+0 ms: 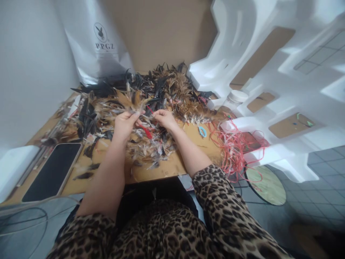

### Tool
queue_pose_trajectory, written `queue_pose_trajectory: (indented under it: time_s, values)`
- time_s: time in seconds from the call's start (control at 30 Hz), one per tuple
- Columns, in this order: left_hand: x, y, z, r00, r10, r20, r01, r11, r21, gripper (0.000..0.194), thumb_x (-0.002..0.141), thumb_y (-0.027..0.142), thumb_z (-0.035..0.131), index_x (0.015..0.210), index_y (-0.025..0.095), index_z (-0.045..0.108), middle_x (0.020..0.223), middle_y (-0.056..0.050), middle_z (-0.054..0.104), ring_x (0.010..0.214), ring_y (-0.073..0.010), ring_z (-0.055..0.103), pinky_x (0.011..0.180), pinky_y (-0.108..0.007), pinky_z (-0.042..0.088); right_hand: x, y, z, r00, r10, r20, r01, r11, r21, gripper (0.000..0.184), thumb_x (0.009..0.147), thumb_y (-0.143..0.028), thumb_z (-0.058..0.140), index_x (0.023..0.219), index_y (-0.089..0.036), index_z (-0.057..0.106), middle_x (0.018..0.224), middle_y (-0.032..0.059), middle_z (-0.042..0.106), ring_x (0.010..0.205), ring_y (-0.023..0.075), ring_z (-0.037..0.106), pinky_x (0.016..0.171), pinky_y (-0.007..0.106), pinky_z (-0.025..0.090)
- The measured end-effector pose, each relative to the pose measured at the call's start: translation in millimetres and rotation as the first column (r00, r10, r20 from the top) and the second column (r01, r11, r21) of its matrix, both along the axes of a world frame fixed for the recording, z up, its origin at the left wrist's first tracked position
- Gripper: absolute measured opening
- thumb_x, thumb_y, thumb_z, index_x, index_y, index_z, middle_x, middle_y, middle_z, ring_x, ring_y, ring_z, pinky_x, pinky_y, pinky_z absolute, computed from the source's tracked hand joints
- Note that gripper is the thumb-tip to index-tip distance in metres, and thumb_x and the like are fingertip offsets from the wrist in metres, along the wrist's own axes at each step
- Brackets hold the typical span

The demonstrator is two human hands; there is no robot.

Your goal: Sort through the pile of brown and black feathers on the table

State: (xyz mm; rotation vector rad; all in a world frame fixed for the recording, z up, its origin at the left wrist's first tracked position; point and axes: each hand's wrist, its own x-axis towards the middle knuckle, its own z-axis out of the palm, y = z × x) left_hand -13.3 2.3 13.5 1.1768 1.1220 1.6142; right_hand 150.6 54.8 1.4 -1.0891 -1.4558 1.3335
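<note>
Head view, looking down: my left hand (125, 124) is closed on the base of a feather bunch (131, 100), thumb against fingers, with the tips fanned out away from me. My right hand (165, 118) is just beside it, a small gap between the two, its fingertips pinched on a thin red cord (150, 109). Below my left fingers hangs a wider red piece (147, 132); whether it joins the cord I cannot tell. The bunch is up over the table (195, 133), in front of a heap of loose feathers (178, 82). I judge it nearly weightless and soft at the tips, with springy quills that could slide past one another under a loose pinch. The gathered base looks like the place to take hold, firmly enough to keep the quills together; squeezing the fan would likely bend or ruffle it. The cord seems limp and light, best pinched near its end, and a hard tug could drag quills out of line.
</note>
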Motion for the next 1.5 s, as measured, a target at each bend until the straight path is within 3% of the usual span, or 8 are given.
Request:
queue_pose_trajectory:
  time_s: [0.07,0.17,0.33,0.5,0.7,0.97,1.23,1.5]
  values:
    - [-3,-4,5.4,0.976,-0.131,0.172,0.136,0.991,-0.014,0.026,0.065,0.036,0.072,0.061,0.015,0.057,0.078,-0.005,0.069,0.048,-0.0053,0.051,0.047,-0.020,0.043,-1,-1,0.1,0.999,0.000,0.040,-0.003,0.997,0.082,0.022,0.068,-0.034,0.062,0.074,-0.013,0.061,0.051,-0.0060,0.052,0.043,0.0032,0.037,0.044,0.017,0.029]
    - [-11,-9,11.0,0.902,-0.248,0.354,0.272,0.962,-0.019,0.020,0.065,0.034,0.073,0.071,0.019,0.061,0.081,-0.001,0.069,0.049,-0.0046,0.049,0.045,-0.018,0.040,-2,-4,0.8,0.997,0.007,0.077,-0.018,0.990,0.139,0.023,0.067,-0.034,0.062,0.074,-0.012,0.062,0.057,-0.0045,0.055,0.048,0.0044,0.041,0.049,0.018,0.033]
    - [-19,-7,12.8,0.883,-0.158,0.441,0.190,0.981,-0.030,0.013,0.070,0.031,0.069,0.073,0.021,0.061,0.083,0.001,0.068,0.053,-0.0039,0.050,0.043,-0.015,0.037,-7,-12,0.9,0.979,0.057,0.198,-0.093,0.979,0.179,0.022,0.068,-0.034,0.061,0.071,-0.012,0.061,0.053,-0.0064,0.048,0.048,0.0042,0.037,0.050,0.018,0.031]
    - [-11,0,7.3,0.984,-0.008,0.181,0.026,0.995,-0.097,0.023,0.066,0.033,0.071,0.068,0.014,0.059,0.085,-0.006,0.070,0.052,-0.0041,0.054,0.046,-0.015,0.042,-9,-17,1.3,0.952,0.091,0.291,-0.166,0.955,0.245,0.022,0.071,-0.034,0.057,0.073,-0.013,0.062,0.056,-0.0045,0.052,0.050,0.0054,0.041,0.050,0.018,0.032]
    - [-7,3,-0.9,0.998,0.025,-0.061,-0.031,0.993,-0.112,0.023,0.067,0.035,0.070,0.067,0.013,0.063,0.057,-0.003,0.065,0.042,-0.0069,0.053,0.044,-0.017,0.041,-5,-22,10.8,0.921,0.052,0.386,-0.193,0.921,0.339,0.022,0.075,-0.032,0.055,0.077,-0.013,0.064,0.056,-0.0037,0.053,0.051,0.0061,0.042,0.051,0.018,0.030]
    - [-6,2,-3.9,0.984,-0.171,0.050,0.178,0.946,-0.270,0.023,0.067,0.029,0.073,0.076,0.009,0.066,0.071,-0.010,0.070,0.056,-0.0111,0.065,0.049,-0.016,0.047,-2,-26,20.2,0.883,-0.053,0.466,-0.202,0.854,0.479,0.023,0.075,-0.031,0.055,0.078,-0.012,0.069,0.060,-0.0023,0.057,0.055,0.0070,0.043,0.057,0.019,0.031]
    - [-7,4,-8.3,0.983,-0.176,0.057,0.185,0.929,-0.319,0.020,0.069,0.025,0.072,0.074,0.007,0.067,0.071,-0.012,0.070,0.057,-0.0115,0.066,0.054,-0.016,0.050,-1,-23,18.7,0.863,-0.114,0.492,-0.181,0.839,0.512,0.021,0.076,-0.030,0.055,0.076,-0.014,0.068,0.060,-0.0024,0.058,0.056,0.0077,0.045,0.057,0.019,0.031]
    - [-5,2,-6.7,0.975,-0.223,0.001,0.210,0.916,-0.343,0.019,0.065,0.025,0.075,0.067,0.009,0.067,0.066,-0.010,0.069,0.051,-0.0095,0.062,0.052,-0.017,0.050,-1,-21,16.6,0.858,-0.189,0.477,-0.136,0.812,0.567,0.019,0.075,-0.029,0.053,0.066,-0.014,0.062,0.056,-0.0037,0.048,0.055,0.0079,0.040,0.056,0.020,0.029]
